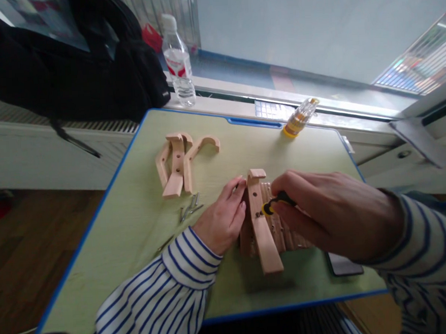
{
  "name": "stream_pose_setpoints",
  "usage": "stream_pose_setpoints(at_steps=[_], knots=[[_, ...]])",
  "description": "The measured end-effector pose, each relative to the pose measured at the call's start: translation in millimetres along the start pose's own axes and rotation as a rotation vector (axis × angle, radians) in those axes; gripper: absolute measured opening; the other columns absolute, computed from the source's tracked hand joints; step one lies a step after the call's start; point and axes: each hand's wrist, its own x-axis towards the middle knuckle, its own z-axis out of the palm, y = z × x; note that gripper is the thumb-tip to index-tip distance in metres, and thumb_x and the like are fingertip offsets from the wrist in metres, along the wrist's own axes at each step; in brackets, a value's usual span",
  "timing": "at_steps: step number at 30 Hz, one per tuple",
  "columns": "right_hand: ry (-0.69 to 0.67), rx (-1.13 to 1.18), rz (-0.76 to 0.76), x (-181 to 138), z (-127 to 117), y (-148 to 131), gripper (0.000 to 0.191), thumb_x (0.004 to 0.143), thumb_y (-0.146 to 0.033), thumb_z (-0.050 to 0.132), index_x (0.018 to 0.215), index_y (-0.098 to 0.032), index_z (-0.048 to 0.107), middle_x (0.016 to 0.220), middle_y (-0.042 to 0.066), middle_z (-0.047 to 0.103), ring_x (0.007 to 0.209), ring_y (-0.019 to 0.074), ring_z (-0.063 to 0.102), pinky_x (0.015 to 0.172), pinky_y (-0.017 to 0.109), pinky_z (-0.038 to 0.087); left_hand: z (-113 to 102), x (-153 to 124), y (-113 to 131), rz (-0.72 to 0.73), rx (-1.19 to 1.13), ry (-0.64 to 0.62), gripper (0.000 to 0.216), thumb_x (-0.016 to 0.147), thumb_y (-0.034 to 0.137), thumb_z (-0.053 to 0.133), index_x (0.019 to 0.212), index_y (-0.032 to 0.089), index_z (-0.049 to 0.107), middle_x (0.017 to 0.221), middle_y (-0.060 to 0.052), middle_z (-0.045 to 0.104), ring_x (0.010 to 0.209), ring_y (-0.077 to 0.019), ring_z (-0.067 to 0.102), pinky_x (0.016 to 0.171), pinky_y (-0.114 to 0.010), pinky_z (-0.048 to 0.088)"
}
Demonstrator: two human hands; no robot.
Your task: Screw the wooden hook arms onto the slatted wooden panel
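A pale wooden hook (267, 246) with a curled top end lies across a slatted wooden piece (285, 235). My right hand (321, 212) is closed on a screwdriver (268, 208) with a black and yellow handle. Its front end is at the lower hole of the hook; the upper hole shows bare. My left hand (225, 216) grips the left side of the slatted wooden piece, fingers bent close beside the hook. The right hand covers part of the slats. Several loose screws (191, 208) lie left of my left hand.
More wooden hooks (177, 169) rest at the table's (137, 230) back left. An amber bottle (300, 118) stands at the back right edge. Beyond the table are a water bottle (178, 65) and a black bag (93, 74). A phone-like dark slab (345, 264) lies under my right forearm.
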Motion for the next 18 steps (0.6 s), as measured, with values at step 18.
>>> stream_pose_setpoints(at_steps=[18], knots=[[-0.073, -0.056, -0.029, 10, -2, 3, 0.017, 0.090, -0.031, 0.032, 0.084, -0.020, 0.043, 0.058, -0.005, 0.039, 0.050, 0.0091, 0.021, 0.048, 0.026, 0.016, -2, 1, 1, -0.029, -0.050, 0.016, 0.039, 0.090, 0.017, 0.037, 0.128, 0.013, 0.042, 0.130, -0.011, 0.045, 0.122, -0.0206, 0.044, 0.108, -0.039, 0.035]])
